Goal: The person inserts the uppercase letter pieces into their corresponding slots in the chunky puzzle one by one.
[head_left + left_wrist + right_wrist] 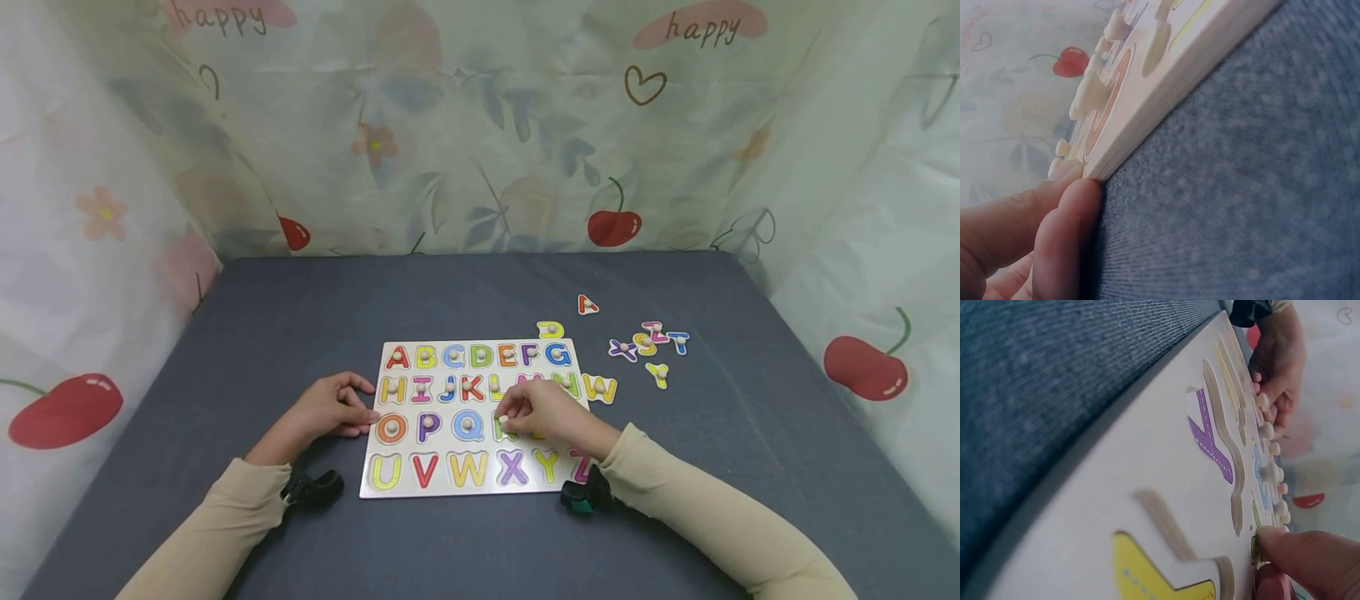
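Observation:
A wooden alphabet puzzle board (pixel 435 494) lies on the table, with knobbed letters in its upper rows. My left hand (pixel 326 408) grips the board's left edge beside the orange O (pixel 391 429), thumb and fingertips together there in the left wrist view. In the third row, my right hand (pixel 551 410) pinches the green letter R (pixel 501 430) by its knob, at its recess. Whether the R is fully seated cannot be told. The right hand hides the board spots just right of the R. Bottom-row recesses, such as the purple X recess (pixel 1213 444), hold no pieces.
A yellow W (pixel 600 388) lies against the board's right edge, and a yellow U-shaped piece (pixel 551 330) touches its top edge. Farther right are a red letter (pixel 588 305), purple X (pixel 622 349), yellow Y (pixel 657 376) and blue T (pixel 678 342). Patterned curtains (pixel 465 125) surround the table.

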`<action>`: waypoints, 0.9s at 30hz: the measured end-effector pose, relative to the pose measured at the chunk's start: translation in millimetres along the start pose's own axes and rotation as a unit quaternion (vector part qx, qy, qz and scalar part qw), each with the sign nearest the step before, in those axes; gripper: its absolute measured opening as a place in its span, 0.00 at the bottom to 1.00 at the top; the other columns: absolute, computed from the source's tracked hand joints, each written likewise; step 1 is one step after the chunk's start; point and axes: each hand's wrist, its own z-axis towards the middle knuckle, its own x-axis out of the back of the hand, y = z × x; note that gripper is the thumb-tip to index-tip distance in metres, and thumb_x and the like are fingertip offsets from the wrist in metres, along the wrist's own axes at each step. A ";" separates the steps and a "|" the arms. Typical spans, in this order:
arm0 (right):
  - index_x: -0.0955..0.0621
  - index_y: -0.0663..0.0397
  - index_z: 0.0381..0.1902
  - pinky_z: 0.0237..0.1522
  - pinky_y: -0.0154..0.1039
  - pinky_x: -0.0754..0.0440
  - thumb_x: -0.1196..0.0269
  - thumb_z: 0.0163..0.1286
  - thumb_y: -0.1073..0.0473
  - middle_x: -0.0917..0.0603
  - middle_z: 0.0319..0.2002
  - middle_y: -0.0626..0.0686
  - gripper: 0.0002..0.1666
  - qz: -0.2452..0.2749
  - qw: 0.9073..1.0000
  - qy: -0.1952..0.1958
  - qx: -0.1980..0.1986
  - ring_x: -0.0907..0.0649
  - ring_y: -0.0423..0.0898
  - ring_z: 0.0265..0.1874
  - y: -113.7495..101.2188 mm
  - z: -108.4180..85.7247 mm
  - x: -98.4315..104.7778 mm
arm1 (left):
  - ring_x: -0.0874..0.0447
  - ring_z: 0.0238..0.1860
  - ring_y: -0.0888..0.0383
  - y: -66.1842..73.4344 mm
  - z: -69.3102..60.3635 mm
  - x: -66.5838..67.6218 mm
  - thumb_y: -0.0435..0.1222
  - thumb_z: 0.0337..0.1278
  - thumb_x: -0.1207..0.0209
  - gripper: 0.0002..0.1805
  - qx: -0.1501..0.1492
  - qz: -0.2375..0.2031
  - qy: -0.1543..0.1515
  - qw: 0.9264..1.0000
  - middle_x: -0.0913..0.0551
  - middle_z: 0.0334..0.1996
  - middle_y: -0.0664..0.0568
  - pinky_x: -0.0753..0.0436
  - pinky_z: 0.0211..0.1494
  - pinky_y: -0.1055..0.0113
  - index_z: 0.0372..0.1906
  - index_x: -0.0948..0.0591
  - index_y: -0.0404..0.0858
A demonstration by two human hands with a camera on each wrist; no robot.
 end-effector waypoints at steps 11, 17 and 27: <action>0.15 0.46 0.36 0.31 0.33 0.23 0.26 0.55 0.60 0.19 0.30 0.44 0.11 0.031 0.999 0.005 -0.008 0.21 0.41 0.28 2.6 -3.8 4.9 | 0.17 0.23 0.62 -0.4 -0.2 0.7 0.34 0.49 0.29 0.30 0.005 0.001 -0.002 1.000 0.21 0.24 0.51 0.17 0.26 0.69 0.55 0.30 0.31; 0.15 0.50 0.39 0.30 0.34 0.23 0.27 0.56 0.60 0.19 0.31 0.47 0.13 0.063 0.998 0.030 -0.013 0.21 0.43 0.29 7.1 -12.0 21.3 | 0.17 0.23 0.62 0.4 0.0 -0.2 0.34 0.49 0.29 0.29 0.009 0.003 0.002 1.000 0.21 0.24 0.51 0.17 0.26 0.69 0.55 0.30 0.31; 0.18 0.58 0.49 0.34 0.38 0.21 0.32 0.62 0.59 0.18 0.37 0.54 0.17 0.062 0.988 0.127 -0.061 0.21 0.48 0.33 34.6 -25.1 75.8 | 0.17 0.23 0.62 -2.4 2.2 -0.2 0.34 0.48 0.28 0.29 0.018 0.004 0.005 1.000 0.21 0.25 0.51 0.17 0.27 0.69 0.54 0.29 0.32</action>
